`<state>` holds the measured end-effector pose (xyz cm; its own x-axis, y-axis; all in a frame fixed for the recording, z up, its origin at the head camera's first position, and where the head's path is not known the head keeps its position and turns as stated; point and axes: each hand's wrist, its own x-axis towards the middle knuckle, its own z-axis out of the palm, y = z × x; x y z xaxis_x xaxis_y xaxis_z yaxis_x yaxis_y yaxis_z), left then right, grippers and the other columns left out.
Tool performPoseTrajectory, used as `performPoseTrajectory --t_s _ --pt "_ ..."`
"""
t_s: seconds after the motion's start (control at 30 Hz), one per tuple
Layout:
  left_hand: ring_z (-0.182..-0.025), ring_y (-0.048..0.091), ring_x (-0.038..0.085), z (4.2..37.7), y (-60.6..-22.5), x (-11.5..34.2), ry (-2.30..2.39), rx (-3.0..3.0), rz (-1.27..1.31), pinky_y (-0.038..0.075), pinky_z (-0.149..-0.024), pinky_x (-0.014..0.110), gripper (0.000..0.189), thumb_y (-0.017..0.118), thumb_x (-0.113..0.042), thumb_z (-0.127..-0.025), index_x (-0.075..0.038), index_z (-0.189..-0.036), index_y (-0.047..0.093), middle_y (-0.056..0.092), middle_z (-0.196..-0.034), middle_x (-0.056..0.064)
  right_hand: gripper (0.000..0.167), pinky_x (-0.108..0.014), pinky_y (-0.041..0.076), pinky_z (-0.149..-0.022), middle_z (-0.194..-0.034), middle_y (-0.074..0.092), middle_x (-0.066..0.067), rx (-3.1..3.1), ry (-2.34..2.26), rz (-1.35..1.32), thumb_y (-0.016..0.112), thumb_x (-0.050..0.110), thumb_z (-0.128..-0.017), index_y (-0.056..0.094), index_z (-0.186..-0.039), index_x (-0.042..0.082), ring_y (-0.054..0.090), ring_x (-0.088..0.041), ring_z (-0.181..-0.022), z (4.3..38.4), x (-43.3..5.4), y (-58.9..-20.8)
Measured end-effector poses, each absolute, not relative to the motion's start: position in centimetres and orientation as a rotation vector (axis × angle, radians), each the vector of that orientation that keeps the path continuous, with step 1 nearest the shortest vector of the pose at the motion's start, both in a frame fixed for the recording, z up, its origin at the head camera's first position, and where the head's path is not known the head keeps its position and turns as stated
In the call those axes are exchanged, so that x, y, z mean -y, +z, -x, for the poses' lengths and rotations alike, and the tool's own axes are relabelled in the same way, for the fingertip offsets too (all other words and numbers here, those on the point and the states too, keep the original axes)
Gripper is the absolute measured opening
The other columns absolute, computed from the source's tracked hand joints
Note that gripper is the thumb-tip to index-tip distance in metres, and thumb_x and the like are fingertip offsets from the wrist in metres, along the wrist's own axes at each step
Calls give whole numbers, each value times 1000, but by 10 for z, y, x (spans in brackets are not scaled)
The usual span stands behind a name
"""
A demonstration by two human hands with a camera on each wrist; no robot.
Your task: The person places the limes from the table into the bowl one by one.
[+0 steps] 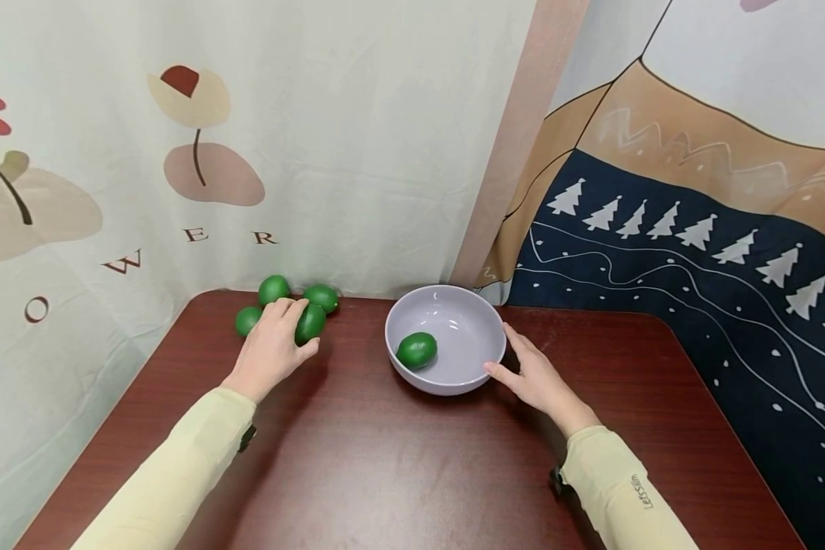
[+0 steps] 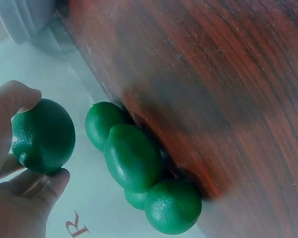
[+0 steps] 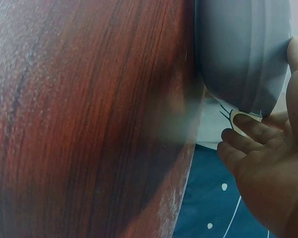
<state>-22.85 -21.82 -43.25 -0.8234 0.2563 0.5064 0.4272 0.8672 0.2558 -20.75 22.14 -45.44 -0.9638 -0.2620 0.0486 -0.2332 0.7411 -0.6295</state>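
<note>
My left hand [image 1: 270, 350] pinches a green lime [image 2: 43, 136] between thumb and fingers, raised over the back left of the table. Close beside it lie several more limes, among them one lime [image 1: 273, 290] at the curtain side and another lime [image 1: 321, 298] to its right. Part of this cluster is hidden behind the hand in the head view. A pale lilac bowl [image 1: 467, 355] stands at the back middle, with a single lime [image 1: 417, 351] inside against its left wall. My right hand [image 1: 539, 378] holds the bowl's right side, thumb at the rim and fingers along the outer wall.
The dark red wooden table [image 1: 412, 473] ends right behind the bowl and limes. A pale printed curtain [image 1: 357, 153] hangs along that back edge. On the right hangs a navy cloth [image 1: 660, 336] with white trees.
</note>
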Motion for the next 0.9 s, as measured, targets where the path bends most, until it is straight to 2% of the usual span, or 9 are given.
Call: performPoseTrajectory --t_s 0.47,0.9 --pt "-107 54 42 225 -429 212 -517 2573 512 50 -86 53 56 78 -8 -80 9 -130 59 59 -121 25 90 -63 31 -118 -164 31 -26 -2901 -1033 419 71 39 -97 23 -163 0 33 -45 -150 208 -222 -456" --pt "-111 54 42 227 -427 206 -518 2600 511 50 -90 53 61 79 -12 -81 9 -134 58 59 -123 25 90 -63 31 -117 -164 30 -26 -2894 -1037 414 71 39 -97 23 -163 0 33 -45 -150 208 -222 -455"
